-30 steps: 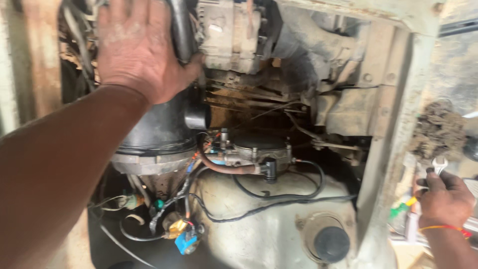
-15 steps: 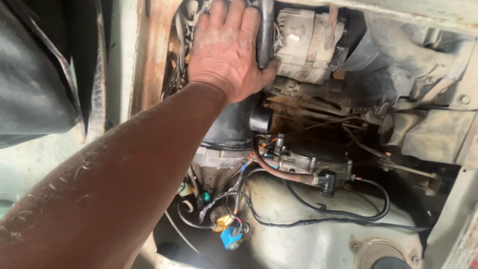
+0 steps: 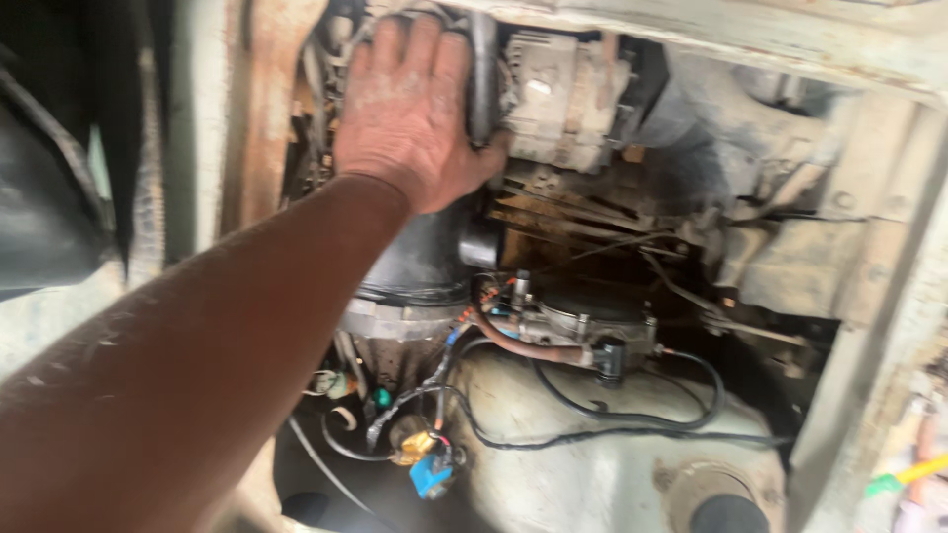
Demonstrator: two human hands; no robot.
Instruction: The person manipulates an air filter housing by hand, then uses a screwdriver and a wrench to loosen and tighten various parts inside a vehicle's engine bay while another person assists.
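Note:
My left hand [image 3: 415,118] reaches up from the lower left into an engine bay. It lies flat, fingers straight and slightly spread, over the parts just left of a dusty grey alternator [image 3: 568,99]. A dark belt [image 3: 484,69] runs upright between my index finger and the alternator. The thumb presses against the alternator's lower left corner. What is under the palm is hidden. My right hand is out of view.
A black round housing [image 3: 420,262] sits under the hand. Below it hang black wires with a blue connector [image 3: 432,476] over a pale tank [image 3: 592,474] with a black cap [image 3: 729,513]. A rusty frame post [image 3: 262,118] stands at left.
The view has swung left and then settled. My left hand stays on the same spot beside the alternator. My right hand, seen at the lower right a second ago, has left the view.

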